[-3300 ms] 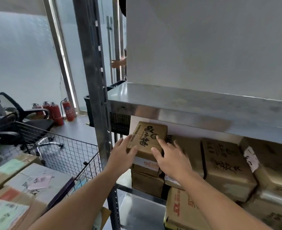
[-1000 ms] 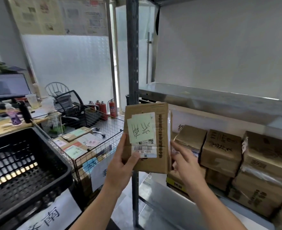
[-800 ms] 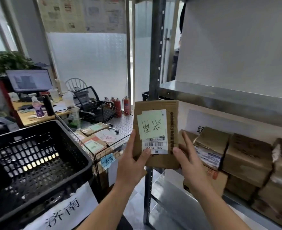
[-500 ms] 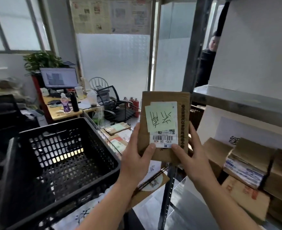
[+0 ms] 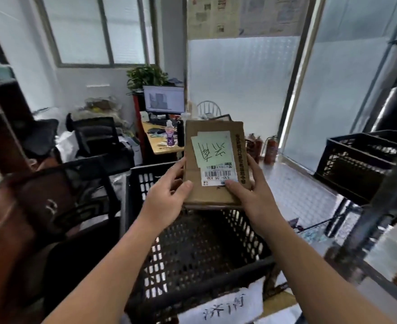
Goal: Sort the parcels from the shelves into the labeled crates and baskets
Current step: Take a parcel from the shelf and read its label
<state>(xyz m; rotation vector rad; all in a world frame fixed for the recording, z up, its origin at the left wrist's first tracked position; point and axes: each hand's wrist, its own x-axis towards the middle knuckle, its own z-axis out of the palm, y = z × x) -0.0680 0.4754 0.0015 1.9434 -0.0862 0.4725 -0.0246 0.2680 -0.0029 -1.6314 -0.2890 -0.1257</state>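
**Obscured and illegible items**

Parcel (image 5: 216, 197): back face unseen; fine print on its barcode label (image 5: 217, 176) too small to read.
Left hand (image 5: 169, 195), right hand (image 5: 253, 192): fingertips hidden behind parcel.
Crate (image 5: 192, 295): far wall partly covered by parcel.
Sign (image 5: 223, 307): blurred, cut by bottom edge.
Post (image 5: 380, 195), chair (image 5: 59, 199): blurred.

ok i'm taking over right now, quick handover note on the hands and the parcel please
Left hand and right hand each grip a side of the flat brown cardboard parcel with a pale green handwritten note.
It hangs above the black perforated plastic crate with a white paper label.
Done: parcel in hand at the crate.
Left: lower it in, release, fetch the next.
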